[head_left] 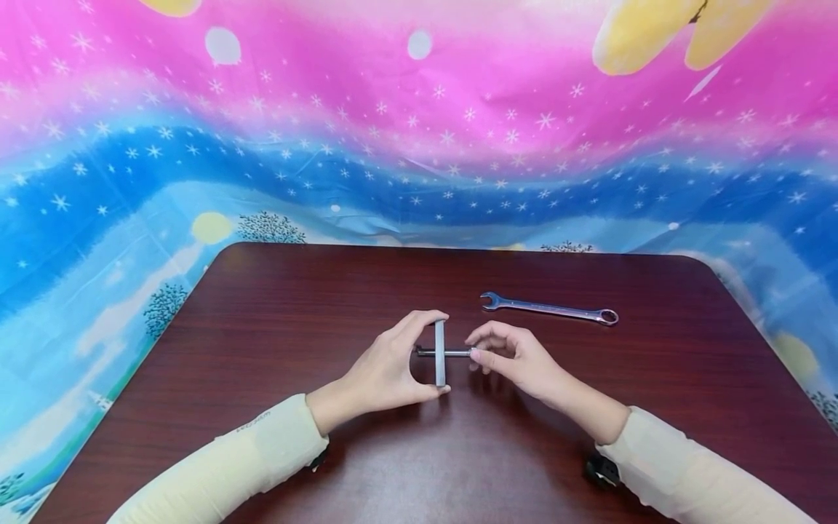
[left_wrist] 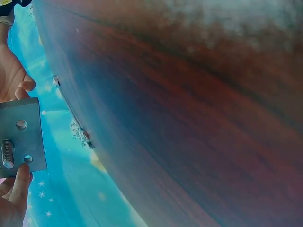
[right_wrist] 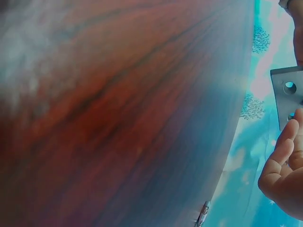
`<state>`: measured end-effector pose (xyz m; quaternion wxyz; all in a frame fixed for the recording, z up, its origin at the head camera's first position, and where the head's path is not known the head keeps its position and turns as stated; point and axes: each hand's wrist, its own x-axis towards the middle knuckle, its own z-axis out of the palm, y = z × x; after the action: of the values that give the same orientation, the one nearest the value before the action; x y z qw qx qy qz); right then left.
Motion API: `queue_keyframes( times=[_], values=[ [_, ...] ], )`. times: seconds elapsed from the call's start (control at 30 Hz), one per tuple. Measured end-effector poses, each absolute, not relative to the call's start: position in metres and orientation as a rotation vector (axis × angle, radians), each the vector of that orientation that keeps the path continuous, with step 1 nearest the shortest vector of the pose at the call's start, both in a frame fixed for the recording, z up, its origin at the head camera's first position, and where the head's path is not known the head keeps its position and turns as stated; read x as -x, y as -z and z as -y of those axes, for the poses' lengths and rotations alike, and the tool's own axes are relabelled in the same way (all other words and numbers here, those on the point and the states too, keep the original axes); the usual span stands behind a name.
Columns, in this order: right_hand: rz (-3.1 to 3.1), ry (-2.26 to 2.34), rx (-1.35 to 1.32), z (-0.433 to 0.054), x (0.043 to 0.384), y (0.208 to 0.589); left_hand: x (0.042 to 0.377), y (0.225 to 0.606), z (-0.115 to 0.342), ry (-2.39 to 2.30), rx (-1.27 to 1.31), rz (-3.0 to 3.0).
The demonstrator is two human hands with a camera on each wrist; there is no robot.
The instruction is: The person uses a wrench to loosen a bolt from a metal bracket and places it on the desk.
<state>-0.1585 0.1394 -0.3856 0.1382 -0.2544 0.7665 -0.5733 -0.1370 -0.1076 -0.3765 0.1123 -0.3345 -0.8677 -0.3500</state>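
Note:
My left hand [head_left: 390,362] holds a grey metal plate [head_left: 440,364] upright by its edges, thumb below and fingers above. A bolt [head_left: 458,353] runs crosswise through the plate, sticking out on both sides. My right hand [head_left: 520,356] pinches the bolt's right end between thumb and fingers. In the left wrist view the plate [left_wrist: 35,118] shows round holes, and the bolt's threaded end [left_wrist: 7,155] pokes out of it. The right wrist view catches part of the plate [right_wrist: 280,97], with right-hand fingers [right_wrist: 284,146] in front of it.
A combination wrench [head_left: 546,308] lies on the dark wooden table [head_left: 262,313], behind and to the right of my right hand. Beyond the table's far edge hangs a pink and blue patterned cloth [head_left: 366,131].

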Motion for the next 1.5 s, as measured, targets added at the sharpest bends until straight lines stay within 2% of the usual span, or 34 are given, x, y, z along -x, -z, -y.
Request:
queue_keyframes(
  times=[0.47, 0.9, 1.5],
  values=[
    [-2.297, 1.622, 0.777, -0.1381, 0.1557, 0.3798, 0.1369, 0.3758, 0.1088, 1.036, 1.001, 2.536],
    [-2.209, 1.653, 0.665, -0.1384, 0.1574, 0.3796, 0.1362, 0.3738, 0.1086, 1.026, 0.993, 2.538],
    [-2.239, 1.651, 0.710, -0.1397, 0.1580, 0.3804, 0.1370, 0.3743, 0.1092, 1.034, 1.005, 2.534]
  ],
)
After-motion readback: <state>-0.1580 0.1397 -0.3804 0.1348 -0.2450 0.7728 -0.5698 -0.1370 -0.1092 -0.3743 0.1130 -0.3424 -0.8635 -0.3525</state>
